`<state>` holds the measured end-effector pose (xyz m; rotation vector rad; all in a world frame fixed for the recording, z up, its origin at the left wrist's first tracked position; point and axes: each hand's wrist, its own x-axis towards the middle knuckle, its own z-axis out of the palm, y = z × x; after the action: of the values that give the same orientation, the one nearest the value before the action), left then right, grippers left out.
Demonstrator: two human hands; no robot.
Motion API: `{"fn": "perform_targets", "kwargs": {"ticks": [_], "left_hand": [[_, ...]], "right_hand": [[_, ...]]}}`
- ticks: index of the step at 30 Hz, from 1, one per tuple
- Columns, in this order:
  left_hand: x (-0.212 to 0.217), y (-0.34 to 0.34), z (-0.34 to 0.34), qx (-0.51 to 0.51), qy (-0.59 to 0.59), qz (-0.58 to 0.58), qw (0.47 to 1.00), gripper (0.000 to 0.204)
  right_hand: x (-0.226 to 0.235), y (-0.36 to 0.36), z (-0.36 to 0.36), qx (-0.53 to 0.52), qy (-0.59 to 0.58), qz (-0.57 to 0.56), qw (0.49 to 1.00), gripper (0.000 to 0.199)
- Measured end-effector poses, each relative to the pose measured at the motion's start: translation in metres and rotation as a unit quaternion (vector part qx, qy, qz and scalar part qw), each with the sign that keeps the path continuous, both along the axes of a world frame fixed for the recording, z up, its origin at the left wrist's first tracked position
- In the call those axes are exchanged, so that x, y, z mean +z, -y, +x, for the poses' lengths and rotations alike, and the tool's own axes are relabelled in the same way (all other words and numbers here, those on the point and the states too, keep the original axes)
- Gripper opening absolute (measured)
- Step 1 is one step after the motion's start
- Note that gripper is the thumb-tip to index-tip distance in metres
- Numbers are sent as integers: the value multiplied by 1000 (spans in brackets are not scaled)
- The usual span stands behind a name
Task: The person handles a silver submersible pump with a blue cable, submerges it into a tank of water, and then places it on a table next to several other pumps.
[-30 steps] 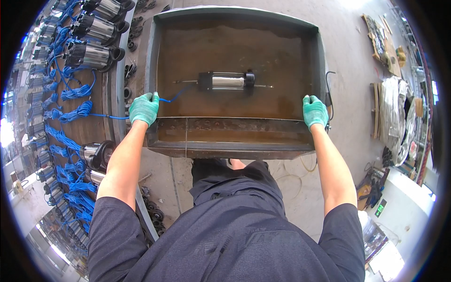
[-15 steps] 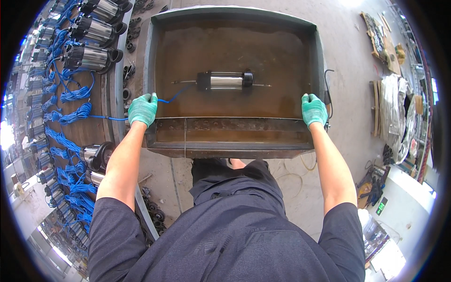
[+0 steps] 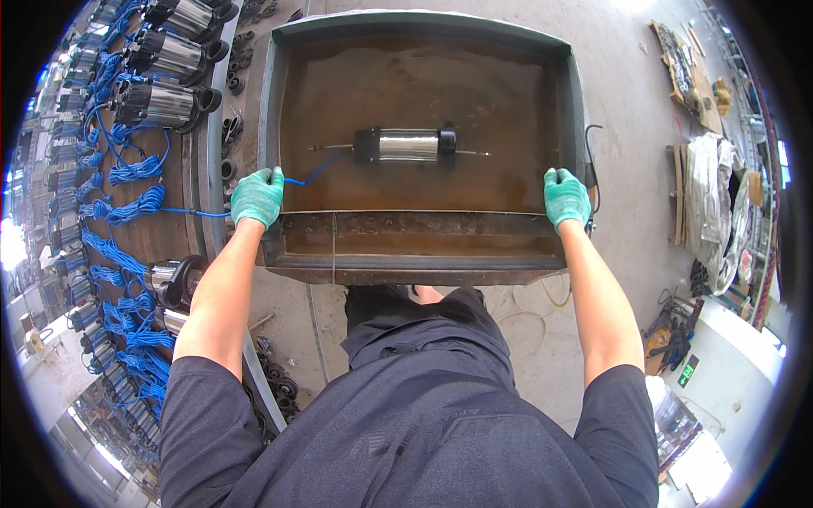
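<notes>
A large rusty metal tank point(image 3: 423, 269) full of brown water stands in front of me. A steel cylinder pump point(image 3: 406, 145) with black ends lies under the water near the middle. Its blue cable point(image 3: 303, 179) runs out over the left wall. My left hand point(image 3: 257, 196), in a green glove, rests on the tank's left rim by that cable. My right hand point(image 3: 566, 197), also gloved green, grips the right rim.
To the left, a long bench point(image 3: 161, 229) carries several steel pumps point(image 3: 165, 103) with coiled blue cables point(image 3: 127, 207). Small black parts point(image 3: 233, 131) lie along its edge. Wooden pieces and wrapped bundles point(image 3: 707, 190) sit on the concrete floor at right.
Both hands stay on the tank rims. The pump in the water has shifted very slightly in the view; nothing else differs.
</notes>
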<state>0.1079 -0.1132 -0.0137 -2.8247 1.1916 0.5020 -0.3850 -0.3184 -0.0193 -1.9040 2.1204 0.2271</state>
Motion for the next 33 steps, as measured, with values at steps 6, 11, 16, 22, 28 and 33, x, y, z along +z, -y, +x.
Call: {"fn": "perform_targets", "kwargs": {"ticks": [6,11,16,22,28,33], "left_hand": [[1,0,-1,0,3,-1,1000,42],[-1,0,-1,4,-1,0,1000,42],[1,0,-1,-1,2,-1,1000,42],[2,1,-1,6,2,3,1000,43],[-8,-8,-2,-27,22,-61,998,29],[-16,-12,-1,-118,108,-189,969,24]], "right_hand": [[4,-1,2,-6,0,-1,1000,43],[0,-1,-2,-3,2,-6,1000,42],[2,-1,0,-3,5,-7,1000,42],[3,0,1,-5,3,2,1000,42],[7,-1,2,-14,4,9,1000,42],[5,-1,2,-18,18,5,1000,42]]}}
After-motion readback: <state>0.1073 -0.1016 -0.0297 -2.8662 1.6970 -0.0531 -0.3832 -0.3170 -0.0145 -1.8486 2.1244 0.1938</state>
